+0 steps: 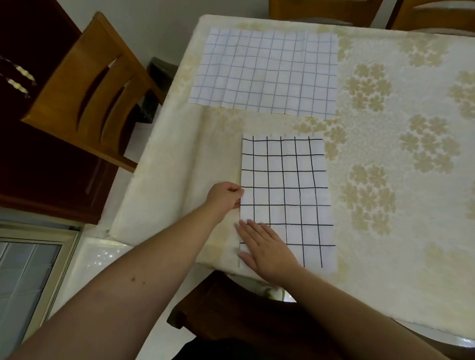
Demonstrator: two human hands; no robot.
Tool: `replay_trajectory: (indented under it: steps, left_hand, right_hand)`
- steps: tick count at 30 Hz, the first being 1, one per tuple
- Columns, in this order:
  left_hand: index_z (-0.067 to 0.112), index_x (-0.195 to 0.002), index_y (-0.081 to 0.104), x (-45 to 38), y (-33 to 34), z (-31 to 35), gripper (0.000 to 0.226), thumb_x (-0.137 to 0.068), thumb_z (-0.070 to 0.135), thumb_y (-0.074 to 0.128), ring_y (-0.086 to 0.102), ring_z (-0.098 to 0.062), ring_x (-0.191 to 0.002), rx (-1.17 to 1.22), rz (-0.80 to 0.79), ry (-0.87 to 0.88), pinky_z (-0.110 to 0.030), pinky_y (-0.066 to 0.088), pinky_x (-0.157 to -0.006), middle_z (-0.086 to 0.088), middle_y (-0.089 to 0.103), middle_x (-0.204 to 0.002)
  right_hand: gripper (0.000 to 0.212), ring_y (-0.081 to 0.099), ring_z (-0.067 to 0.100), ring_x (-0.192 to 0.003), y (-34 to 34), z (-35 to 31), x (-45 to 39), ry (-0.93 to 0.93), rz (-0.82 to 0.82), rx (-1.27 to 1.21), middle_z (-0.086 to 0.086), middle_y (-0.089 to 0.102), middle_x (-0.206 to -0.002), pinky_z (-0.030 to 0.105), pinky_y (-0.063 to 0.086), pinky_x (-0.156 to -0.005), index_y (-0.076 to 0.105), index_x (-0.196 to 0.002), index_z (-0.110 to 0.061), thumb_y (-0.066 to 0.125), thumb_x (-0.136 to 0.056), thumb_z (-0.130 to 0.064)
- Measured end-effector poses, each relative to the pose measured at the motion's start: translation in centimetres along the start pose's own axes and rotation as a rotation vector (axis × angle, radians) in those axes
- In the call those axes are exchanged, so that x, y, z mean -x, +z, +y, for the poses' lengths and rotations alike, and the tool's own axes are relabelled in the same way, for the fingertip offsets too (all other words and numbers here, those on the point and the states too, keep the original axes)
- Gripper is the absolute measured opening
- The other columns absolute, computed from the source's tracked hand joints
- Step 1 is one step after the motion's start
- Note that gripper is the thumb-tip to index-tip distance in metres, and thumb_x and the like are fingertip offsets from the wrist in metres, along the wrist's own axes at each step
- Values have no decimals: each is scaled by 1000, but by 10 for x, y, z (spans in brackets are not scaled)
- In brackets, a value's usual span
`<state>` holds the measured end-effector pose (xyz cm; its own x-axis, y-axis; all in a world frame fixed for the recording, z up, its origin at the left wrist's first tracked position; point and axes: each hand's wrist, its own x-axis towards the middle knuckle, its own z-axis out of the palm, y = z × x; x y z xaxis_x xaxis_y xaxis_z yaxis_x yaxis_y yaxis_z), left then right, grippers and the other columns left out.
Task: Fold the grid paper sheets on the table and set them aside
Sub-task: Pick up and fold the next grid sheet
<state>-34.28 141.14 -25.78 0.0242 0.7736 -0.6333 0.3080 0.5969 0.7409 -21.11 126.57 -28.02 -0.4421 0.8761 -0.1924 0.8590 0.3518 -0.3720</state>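
1. The folded grid sheet (pixel 286 194) lies near the table's (pixel 394 247) front-left edge; the left hand (pixel 225 196) pinches its left edge, and the right hand (pixel 265 249) presses flat on it.
2. A wider grid sheet (pixel 266 70) lies beyond.
3. A floral tablecloth (pixel 419 142) covers the table; a wooden chair (pixel 88 90) and a dark cabinet (pixel 16 108) stand left.

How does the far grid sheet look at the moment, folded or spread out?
Spread: the far grid sheet lies wide and flat on the table.

A single head-worn wide-angle view is provided. The bench (pixel 394 247) is looked down upon steeply from above its near edge, at close range, and both forearms are seen entering from the bottom of the frame.
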Motion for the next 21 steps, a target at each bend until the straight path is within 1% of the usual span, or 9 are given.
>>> replay_trajectory:
  steps: [2, 5, 7, 10, 12, 14, 15, 18, 21]
  left_hand:
    - [5, -103, 61, -2, 2, -1, 10, -94, 8, 61, 63, -23, -81, -21, 18, 1, -28, 57, -73, -13, 64, -98]
    - [8, -101, 62, -4, 6, -2, 8, -94, 11, 60, 63, -24, -83, -81, 63, 4, -35, 57, -80, -11, 64, -96]
    - [6, -107, 62, -5, 6, -2, 14, -95, 13, 59, 63, -24, -85, -108, 70, 3, -38, 57, -85, -8, 63, -94]
    - [8, -111, 58, -2, 5, -2, 19, -97, 19, 55, 65, -29, -91, -80, 79, -13, -41, 57, -86, -9, 63, -98]
    - [15, -112, 52, 2, 4, -2, 19, -96, 24, 56, 66, -31, -94, -31, 91, -17, -42, 57, -86, -11, 64, -103]
    - [19, -123, 46, 5, 2, -4, 34, -93, 25, 61, 66, -29, -97, -40, 65, 0, -40, 56, -88, -5, 63, -100]
    - [20, -128, 43, 7, 0, -5, 42, -92, 24, 64, 65, -27, -97, -59, 41, 10, -39, 55, -90, -1, 62, -97]
    - [25, -136, 37, 11, -3, -7, 57, -89, 20, 69, 62, -20, -96, -97, -15, 49, -36, 52, -93, 6, 59, -95]
    - [29, -137, 39, 12, -3, -7, 58, -89, 15, 68, 62, -17, -90, -94, -38, 89, -35, 53, -85, -5, 64, -103]
  right_hand:
    - [66, -1, 9, -147, 2, 2, 7, 9, -30, -57, 0, 13, -161, 36, 4, -122, 5, -155, -17, 12, -101, -55]
    - [67, -2, 10, -148, 1, 3, 20, -103, -103, -51, -2, 10, -162, 37, 2, -122, 2, -155, -20, 10, -100, -57]
    - [65, 1, 9, -149, 1, 1, 28, -184, -154, -70, -4, 13, -162, 35, -1, -122, 7, -155, -22, 12, -101, -57]
    - [61, 17, 12, -147, 0, 2, 33, -189, -57, -137, -3, 29, -157, 36, 9, -122, 24, -153, -21, 20, -102, -53]
    - [54, 32, 14, -141, -3, 7, 32, -91, 143, -237, 0, 42, -150, 40, 24, -117, 38, -147, -17, 35, -101, -44]
    - [46, 46, 17, -131, -10, 18, 29, 89, 370, -321, 3, 53, -140, 42, 37, -109, 49, -139, -15, 48, -97, -34]
    - [45, 49, 18, -127, -14, 26, 27, 197, 426, -358, 3, 55, -137, 41, 39, -108, 51, -137, -14, 50, -96, -31]
    - [45, 49, 23, -125, -26, 51, 25, 453, 486, -464, 7, 55, -136, 31, 33, -108, 51, -136, -11, 50, -93, -26]
    - [44, 46, 24, -127, -39, 75, 27, 601, 510, -513, 6, 52, -139, 27, 29, -106, 49, -137, -13, 55, -95, -20]
